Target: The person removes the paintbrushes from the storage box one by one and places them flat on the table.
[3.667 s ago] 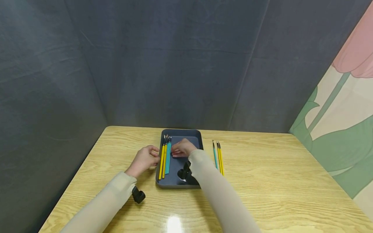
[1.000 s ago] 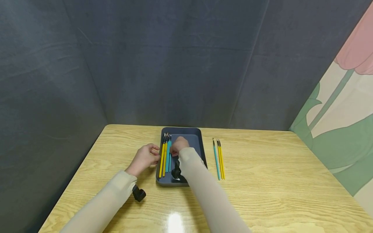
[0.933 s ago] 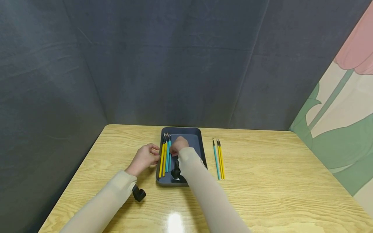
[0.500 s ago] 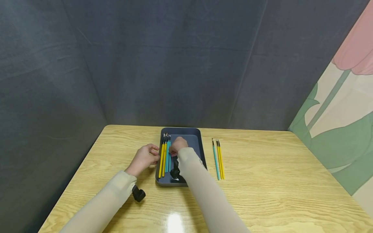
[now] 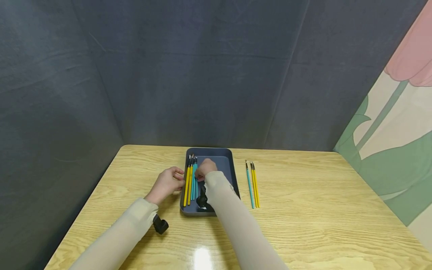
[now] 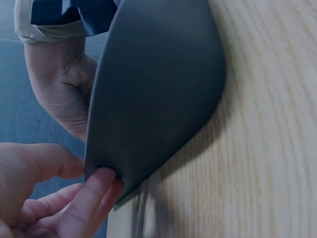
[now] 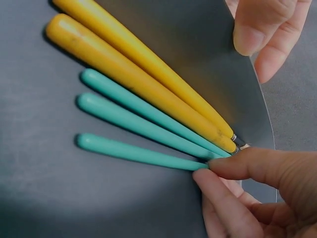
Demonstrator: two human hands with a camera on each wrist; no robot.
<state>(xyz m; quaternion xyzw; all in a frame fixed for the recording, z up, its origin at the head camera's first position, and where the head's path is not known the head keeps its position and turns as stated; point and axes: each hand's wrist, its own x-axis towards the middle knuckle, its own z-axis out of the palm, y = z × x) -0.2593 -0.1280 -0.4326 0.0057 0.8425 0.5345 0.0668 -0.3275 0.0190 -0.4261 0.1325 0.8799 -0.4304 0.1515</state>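
A dark grey tray [image 5: 216, 214] lies on the table with yellow paintbrushes [image 5: 186, 187] and turquoise paintbrushes [image 7: 143, 119] side by side along its left part. My left hand [image 5: 167, 183] grips the tray's left rim, the thumb over the edge and fingers [image 6: 89, 198] against the outer wall. Inside the tray, my right hand [image 5: 206, 168] pinches the rightmost turquoise paintbrush [image 7: 133, 153] between thumb and index finger. That brush's tip is hidden behind the fingers in the right wrist view; its handle end points away from the hand.
Right of the tray, one turquoise paintbrush [image 5: 250, 187] and two yellow paintbrushes [image 5: 255, 187] lie on the wooden table [image 5: 320, 210]. A dark curtain [image 5: 202, 75] stands behind the table, and a flower-patterned cloth [image 5: 398, 165] hangs at the right.
Since the earliest frame my right hand has shifted left, close against the turquoise paintbrushes, and its forearm has swung left. My left hand has stayed at the tray's rim.
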